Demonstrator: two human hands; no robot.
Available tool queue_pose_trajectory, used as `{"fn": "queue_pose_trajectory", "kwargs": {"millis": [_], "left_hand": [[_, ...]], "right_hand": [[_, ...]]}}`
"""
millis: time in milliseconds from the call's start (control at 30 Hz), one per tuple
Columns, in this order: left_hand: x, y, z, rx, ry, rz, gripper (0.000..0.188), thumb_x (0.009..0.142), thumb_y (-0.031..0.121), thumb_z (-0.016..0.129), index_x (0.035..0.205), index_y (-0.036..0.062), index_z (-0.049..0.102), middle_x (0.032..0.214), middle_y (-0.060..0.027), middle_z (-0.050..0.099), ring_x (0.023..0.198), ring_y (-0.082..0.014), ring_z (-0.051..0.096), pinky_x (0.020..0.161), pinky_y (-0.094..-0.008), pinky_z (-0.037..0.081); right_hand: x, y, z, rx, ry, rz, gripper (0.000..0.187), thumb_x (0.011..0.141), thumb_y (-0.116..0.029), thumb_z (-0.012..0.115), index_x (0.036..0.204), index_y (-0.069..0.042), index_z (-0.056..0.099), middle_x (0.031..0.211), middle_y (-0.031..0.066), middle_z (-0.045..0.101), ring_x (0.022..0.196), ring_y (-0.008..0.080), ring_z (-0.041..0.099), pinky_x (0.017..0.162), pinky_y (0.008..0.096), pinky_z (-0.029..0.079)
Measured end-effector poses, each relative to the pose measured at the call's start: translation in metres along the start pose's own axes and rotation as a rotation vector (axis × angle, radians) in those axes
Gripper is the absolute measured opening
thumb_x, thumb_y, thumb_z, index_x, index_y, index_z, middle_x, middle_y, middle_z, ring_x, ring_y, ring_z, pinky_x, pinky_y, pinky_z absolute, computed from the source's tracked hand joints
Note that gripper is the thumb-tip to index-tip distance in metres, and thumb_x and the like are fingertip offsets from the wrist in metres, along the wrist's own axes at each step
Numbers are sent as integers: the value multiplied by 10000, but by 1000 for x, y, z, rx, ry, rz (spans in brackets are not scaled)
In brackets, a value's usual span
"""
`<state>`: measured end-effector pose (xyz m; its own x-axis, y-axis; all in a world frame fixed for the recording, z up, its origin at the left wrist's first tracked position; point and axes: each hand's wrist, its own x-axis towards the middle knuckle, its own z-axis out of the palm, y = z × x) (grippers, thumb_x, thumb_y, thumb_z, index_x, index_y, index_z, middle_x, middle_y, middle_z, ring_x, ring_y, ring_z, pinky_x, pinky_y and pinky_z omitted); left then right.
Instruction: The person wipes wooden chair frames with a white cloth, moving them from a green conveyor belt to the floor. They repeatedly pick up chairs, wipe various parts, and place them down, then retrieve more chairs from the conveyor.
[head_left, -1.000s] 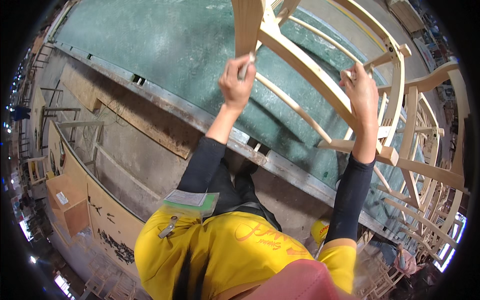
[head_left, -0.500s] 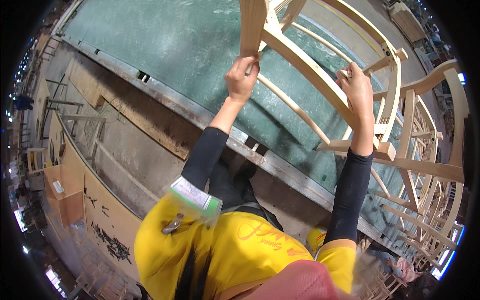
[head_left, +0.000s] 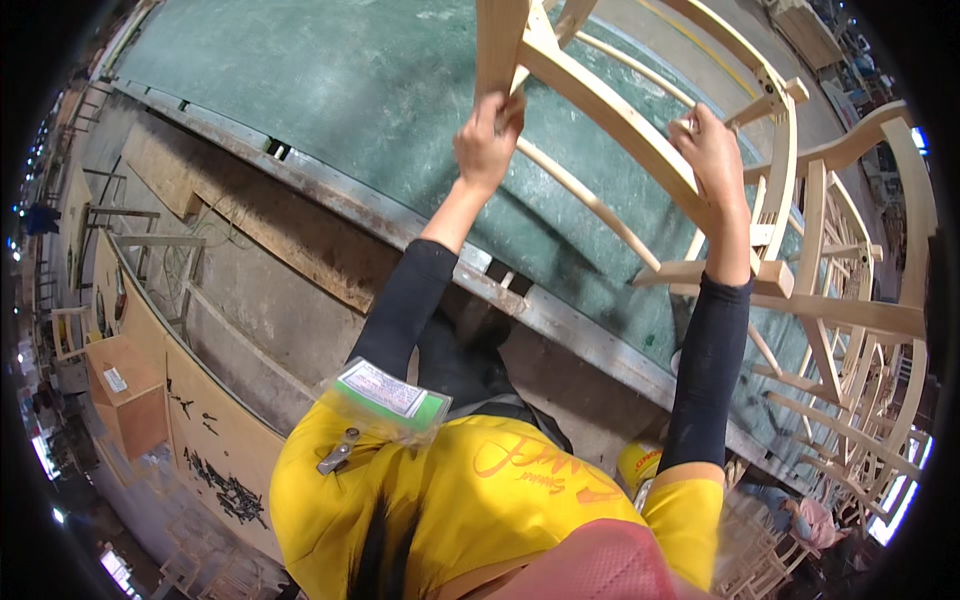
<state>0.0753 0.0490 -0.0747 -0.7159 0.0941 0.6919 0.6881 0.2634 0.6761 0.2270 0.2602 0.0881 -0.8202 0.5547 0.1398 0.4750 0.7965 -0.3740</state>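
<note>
A pale wooden chair frame [head_left: 612, 112] lies on the green-topped workbench [head_left: 330, 110], its curved rails and thin round rungs facing me. My left hand [head_left: 486, 145] is closed at the lower end of a broad leg [head_left: 500, 45], where a thin rung [head_left: 590, 205] begins. Its fingertips are partly hidden and slightly blurred. Beyond the thick curved rail, my right hand [head_left: 712, 155] has its fingers curled near the farther rung [head_left: 635, 68]. Whatever lies inside those fingers cannot be made out. The right wrist passes close by the rail's lower end.
More wooden chair frames [head_left: 850, 310] crowd the right side. A metal edge [head_left: 400, 220] runs along the bench front. Behind on the left, a wooden board [head_left: 215, 420] carries small dark pieces [head_left: 225, 485] and a wooden box [head_left: 125, 395]. Another person [head_left: 805, 520] is at lower right.
My left hand has shifted slightly upward along the leg's end. My right hand has also moved up a little, its fingers curling more. The chair frame sits nearly where it was.
</note>
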Motion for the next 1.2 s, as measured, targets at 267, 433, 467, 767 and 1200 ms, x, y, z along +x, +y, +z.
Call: {"fn": "queue_pose_trajectory", "kwargs": {"millis": [267, 433, 467, 767, 1200], "left_hand": [[46, 35, -10, -145, 172, -87, 213, 782, 172, 710, 877, 29, 583, 782, -107, 646, 669, -232, 635, 630, -343, 503], [78, 63, -21, -484, 281, -44, 177, 864, 99, 636, 1014, 18, 588, 961, -70, 646, 854, -167, 609, 762, -293, 477], [82, 69, -23, -507, 262, 14, 185, 899, 63, 606, 1078, 18, 591, 1002, -48, 644, 926, -129, 591, 818, -265, 462], [4, -34, -31, 37, -453, 132, 240, 826, 111, 645, 1056, 47, 613, 1000, -101, 648, 929, -274, 630, 820, -344, 490], [108, -19, -76, -114, -594, -25, 450, 871, 177, 630, 1293, 106, 491, 1109, -104, 525, 962, -200, 530, 865, -341, 454]], "right_hand": [[4, 13, 9, -30, 22, -70, 202, 826, -231, 624, 906, -45, 610, 797, 85, 699, 859, 293, 648, 755, 369, 477], [4, 22, 11, -8, 33, -81, 210, 828, -242, 615, 922, -55, 621, 798, 77, 702, 866, 297, 651, 756, 377, 484], [5, 22, 12, 7, 33, -82, 208, 825, -242, 616, 923, -58, 623, 797, 75, 702, 863, 294, 653, 757, 379, 484], [-4, 7, 1, -147, 115, -70, 292, 787, -223, 614, 1015, -41, 613, 915, 188, 667, 896, 332, 638, 808, 434, 479], [-61, 26, -39, 645, 1009, -128, 333, 936, -163, 602, 1231, -77, 475, 912, 102, 656, 790, 128, 630, 675, 222, 489]]}}
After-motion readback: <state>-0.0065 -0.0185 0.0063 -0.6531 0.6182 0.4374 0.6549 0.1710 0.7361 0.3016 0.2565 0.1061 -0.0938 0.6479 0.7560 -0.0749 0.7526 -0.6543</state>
